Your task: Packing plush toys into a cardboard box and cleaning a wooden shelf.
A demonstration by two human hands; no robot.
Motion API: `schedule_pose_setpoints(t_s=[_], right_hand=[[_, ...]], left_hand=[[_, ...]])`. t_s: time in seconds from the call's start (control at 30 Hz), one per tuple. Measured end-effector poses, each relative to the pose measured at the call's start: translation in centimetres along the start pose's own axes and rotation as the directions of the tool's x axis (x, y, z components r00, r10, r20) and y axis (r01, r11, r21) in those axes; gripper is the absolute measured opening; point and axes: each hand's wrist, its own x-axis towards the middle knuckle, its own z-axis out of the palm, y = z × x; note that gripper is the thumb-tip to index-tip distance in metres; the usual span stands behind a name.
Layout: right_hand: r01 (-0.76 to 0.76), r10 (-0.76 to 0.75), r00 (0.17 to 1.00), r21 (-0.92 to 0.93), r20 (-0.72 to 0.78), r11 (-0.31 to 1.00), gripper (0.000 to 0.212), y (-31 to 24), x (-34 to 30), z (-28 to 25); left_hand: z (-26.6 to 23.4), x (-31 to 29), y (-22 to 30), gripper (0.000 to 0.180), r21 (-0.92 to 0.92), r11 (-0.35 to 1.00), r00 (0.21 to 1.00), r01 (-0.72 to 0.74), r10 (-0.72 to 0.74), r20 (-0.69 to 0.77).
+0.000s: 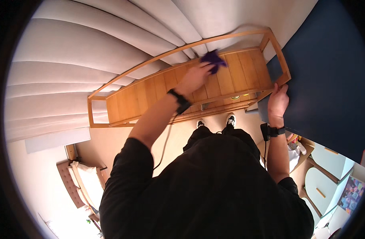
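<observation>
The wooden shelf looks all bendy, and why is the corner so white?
In the head view the fisheye lens bows the straight rails of the wooden shelf toward the dark round rim; the lower-left corner by the bed is washed out by bright light; the left hand and purple cloth look sharp.

Pale curtains point(91, 47) hang in broad vertical folds across the far left and centre of the scene. To the right stands a dark blue panel point(330, 71), filling much of that side. Below, the floor point(178, 139) is a light beige, and a thin cable point(165, 141) trails down across it. At the near left sits a small sofa point(85, 183) with a pale cushion and a wooden frame. At the near right are light green, rounded chair backs point(322, 183), and beside them a colourful printed sheet point(352, 193) by the rim.
</observation>
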Motion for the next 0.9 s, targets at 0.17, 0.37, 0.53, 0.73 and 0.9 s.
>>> schedule_pose_setpoints(t_s=[0.17,0.37,0.53,0.73,0.9], right_hand=[[0.11,-0.109,0.994,0.023,-0.015,0.994,0.025,0.1,0.4,-0.3],[0.095,-0.095,0.995,0.018,-0.011,0.995,0.025,0.2,0.6,-0.4],[0.093,-0.093,0.996,-0.008,-0.006,0.996,0.031,-0.3,0.3,-1.2],[0.062,-0.061,0.997,-0.01,0.052,0.998,0.037,-1.3,0.4,-0.6],[0.053,-0.053,0.998,-0.001,0.013,0.999,0.038,0.2,0.5,-1.1]], left_hand=[[-8.1,-15.2,-8.8,0.038,0.165,0.936,0.944,0.311,-0.284,-0.167],[-6.5,-15.3,-9.1,0.038,0.235,0.899,0.907,0.369,-0.293,-0.303],[1.2,-1.4,-1.0,0.037,0.096,0.995,0.988,0.018,-0.003,-0.153],[5.0,7.7,0.9,0.033,0.092,0.953,0.955,-0.29,0.294,-0.038],[-1.1,0.2,-3.0,0.033,-0.056,0.982,0.983,-0.182,0.179,-0.047]])
